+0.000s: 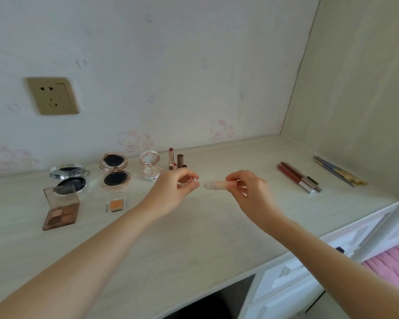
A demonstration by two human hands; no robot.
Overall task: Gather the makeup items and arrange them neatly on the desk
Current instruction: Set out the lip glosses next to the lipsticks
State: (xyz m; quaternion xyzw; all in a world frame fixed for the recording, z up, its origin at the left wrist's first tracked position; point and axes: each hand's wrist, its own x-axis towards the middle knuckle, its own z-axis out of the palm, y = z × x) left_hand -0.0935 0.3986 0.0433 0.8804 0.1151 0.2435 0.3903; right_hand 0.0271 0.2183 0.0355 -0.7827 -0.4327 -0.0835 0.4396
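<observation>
Beige cylindrical tube (215,185) pinched in right-hand fingers (236,180); left-hand fingers (189,180) pinch its small cap (192,180).

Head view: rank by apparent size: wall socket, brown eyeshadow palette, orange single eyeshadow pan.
1. wall socket, largest, though it sits farther back on the wall, so real size is unsure
2. brown eyeshadow palette, lid open
3. orange single eyeshadow pan, clearly smallest

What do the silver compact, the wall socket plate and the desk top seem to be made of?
Silver compact: probably chrome-plated plastic or metal; its rim gives mirror-like glints.
Wall socket plate: likely plastic with a satin gold finish; the sheen is soft and even.
Desk top: seemingly pale wood-grain laminate; fine streaks, matte surface.
</observation>
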